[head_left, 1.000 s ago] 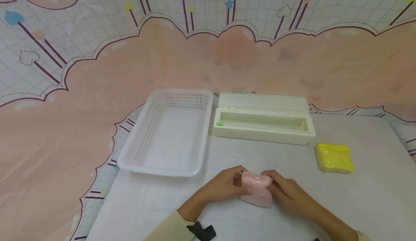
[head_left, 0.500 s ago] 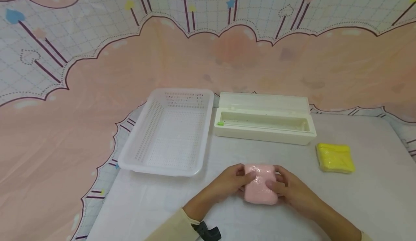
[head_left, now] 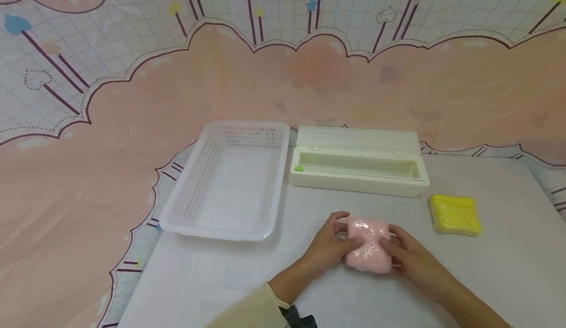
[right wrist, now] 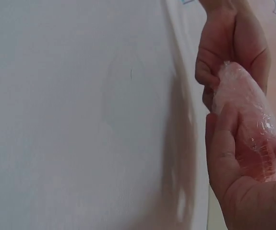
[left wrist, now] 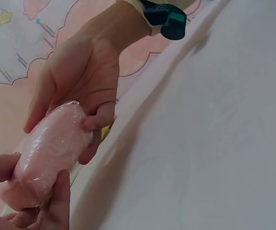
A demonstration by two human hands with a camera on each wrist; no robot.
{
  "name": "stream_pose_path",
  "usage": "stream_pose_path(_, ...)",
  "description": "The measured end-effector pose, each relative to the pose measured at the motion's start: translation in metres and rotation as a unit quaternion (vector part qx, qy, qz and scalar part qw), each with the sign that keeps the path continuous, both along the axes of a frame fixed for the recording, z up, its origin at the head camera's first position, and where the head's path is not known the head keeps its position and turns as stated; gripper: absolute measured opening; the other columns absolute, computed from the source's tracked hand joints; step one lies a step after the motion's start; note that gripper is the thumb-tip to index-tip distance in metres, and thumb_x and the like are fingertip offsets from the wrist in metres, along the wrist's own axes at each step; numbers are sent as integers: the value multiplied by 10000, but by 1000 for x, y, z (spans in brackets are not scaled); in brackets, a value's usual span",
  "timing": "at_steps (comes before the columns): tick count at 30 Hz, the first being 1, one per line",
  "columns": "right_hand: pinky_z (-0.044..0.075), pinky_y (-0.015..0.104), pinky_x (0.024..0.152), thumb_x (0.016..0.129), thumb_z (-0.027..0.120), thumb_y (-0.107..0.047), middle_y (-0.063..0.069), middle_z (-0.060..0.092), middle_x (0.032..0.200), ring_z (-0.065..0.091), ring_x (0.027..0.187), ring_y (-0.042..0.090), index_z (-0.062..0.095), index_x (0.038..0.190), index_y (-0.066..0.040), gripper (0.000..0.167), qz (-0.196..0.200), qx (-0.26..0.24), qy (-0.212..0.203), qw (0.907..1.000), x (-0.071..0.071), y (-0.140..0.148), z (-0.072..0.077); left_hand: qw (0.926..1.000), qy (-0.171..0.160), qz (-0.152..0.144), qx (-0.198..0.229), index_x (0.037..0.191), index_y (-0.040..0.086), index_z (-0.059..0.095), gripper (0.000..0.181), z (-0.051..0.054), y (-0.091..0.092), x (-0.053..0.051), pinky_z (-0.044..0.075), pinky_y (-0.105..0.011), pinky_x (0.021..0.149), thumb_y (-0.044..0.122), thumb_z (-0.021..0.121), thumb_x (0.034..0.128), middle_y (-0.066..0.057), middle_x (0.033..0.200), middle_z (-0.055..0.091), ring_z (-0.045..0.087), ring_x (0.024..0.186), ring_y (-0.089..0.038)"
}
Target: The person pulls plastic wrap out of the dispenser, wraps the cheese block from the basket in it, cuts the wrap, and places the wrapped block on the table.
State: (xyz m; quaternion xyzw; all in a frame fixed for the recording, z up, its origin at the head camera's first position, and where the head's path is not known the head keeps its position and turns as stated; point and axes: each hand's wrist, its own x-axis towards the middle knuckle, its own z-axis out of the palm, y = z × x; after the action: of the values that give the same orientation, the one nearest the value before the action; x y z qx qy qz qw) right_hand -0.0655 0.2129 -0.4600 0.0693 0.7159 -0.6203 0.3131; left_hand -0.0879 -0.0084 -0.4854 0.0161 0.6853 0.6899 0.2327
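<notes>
Between both hands is a soft pink block of modelling clay (head_left: pixel 369 259) in shiny clear wrap, raised over the white table in the head view. My left hand (head_left: pixel 327 247) grips its left side, thumb on the upper face and fingers behind. On the other side my right hand (head_left: pixel 417 264) holds it the same way, thumb pressing the face. Both wrist views show the wrapped clay (left wrist: pixel 51 148) from its edge, with fingers of each hand around it. A yellow wrapped clay block (head_left: pixel 455 215) lies to the right, apart from the hands.
A white perforated basket (head_left: pixel 261 232) stands at the left on the white-covered table (head_left: pixel 247 288). Beside it, at the back, is a long cream box (head_left: pixel 360 185) with its lid up and a small green tab (head_left: pixel 299 168). A patterned cloth (head_left: pixel 265 87) hangs behind.
The pink clay has turned to show its broad face, where it was tilted and bent-looking before. Both hands have carried it a little to the right. The basket, box and yellow clay stay put.
</notes>
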Motion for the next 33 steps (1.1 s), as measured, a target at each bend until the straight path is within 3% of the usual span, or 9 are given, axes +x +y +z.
stream_pose_path(4, 582, 380, 919, 1072, 464, -467, 215, 474, 1462, 626, 1137, 229, 160, 1572, -86, 698, -115, 90, -210, 9997, 0, 15, 1, 9999, 118, -57, -10, 1322, 191, 479, 516, 1, 16, -1, 536, -243, 717, 189, 765, 893, -3, 1183, 686, 672, 861, -107)
stream_pose_path(10, 596, 426, 913, 1087, 471, -392, 56, 600, 1292, 667, 1089, 231, 204, 1562, -44, 646, -35, -168, -201, 9997, -2, 50, 2, 9935, 388, -900, -578, 1295, 262, 598, 393, 7, 35, -3, 523, -230, 738, 243, 733, 927, 79, 1221, 672, 642, 911, -24)
stream_pose_path(13, 596, 389, 909, 1090, 485, -325, 115, 571, 1384, 665, 1078, 202, 194, 1583, 23, 670, 253, -30, -19, 9997, -1, 63, 2, 9853, 680, -1253, -940, 1330, 283, 636, 401, 8, 44, -5, 498, -215, 714, 278, 720, 939, 120, 1208, 668, 615, 865, 1)
stream_pose_path(15, 595, 354, 895, 1088, 491, -321, 218, 518, 1448, 654, 1061, 178, 226, 1568, 73, 676, 301, 241, 105, 9992, 0, 69, 2, 9819, 829, -1310, -1090, 1349, 291, 643, 413, 8, 50, -5, 493, -208, 710, 315, 715, 943, 122, 1202, 676, 610, 860, 8)
stream_pose_path(19, 592, 326, 910, 1069, 476, -469, 293, 357, 1586, 628, 1083, 148, 243, 1573, 64, 769, -10, 1035, 25, 9946, -1, 73, 4, 9839, 970, -909, -1191, 1337, 269, 643, 429, 7, 59, -6, 500, -191, 776, 386, 726, 933, 121, 1164, 691, 615, 953, 30)
stream_pose_path(23, 584, 322, 927, 1023, 398, -647, 271, 253, 1645, 577, 1239, 220, 160, 1611, 12, 914, -263, 1664, -77, 9857, -8, 79, 8, 9942, 644, -486, -716, 1266, 256, 628, 410, 6, 63, -6, 516, -199, 782, 314, 779, 890, 136, 1067, 653, 623, 943, 19)
stream_pose_path(27, 589, 282, 893, 999, 350, -701, 260, 242, 1650, 482, 1341, 320, 131, 1624, -22, 949, -711, 1718, 115, 9825, -16, 82, 11, 9990, 245, -139, -350, 1294, 280, 560, 520, 5, 70, -10, 531, -231, 776, 228, 801, 835, 131, 1038, 629, 637, 914, -4)
stream_pose_path(30, 588, 277, 886, 1002, 314, -701, 267, 245, 1647, 437, 1381, 385, 127, 1625, -26, 938, -883, 1730, 443, 9800, -19, 80, 11, 9982, 222, 328, -459, 1297, 257, 530, 535, 3, 80, -17, 529, -246, 773, 220, 786, 828, 130, 1034, 636, 634, 899, -13)
stream_pose_path(33, 586, 302, 891, 1027, 271, -670, 290, 267, 1633, 479, 1368, 385, 152, 1613, 8, 904, -768, 1884, 778, 9760, -22, 76, 12, 9948, 307, 712, -662, 1231, 207, 583, 416, 0, 89, -27, 525, -244, 762, 216, 761, 856, 119, 1027, 646, 627, 873, -20)
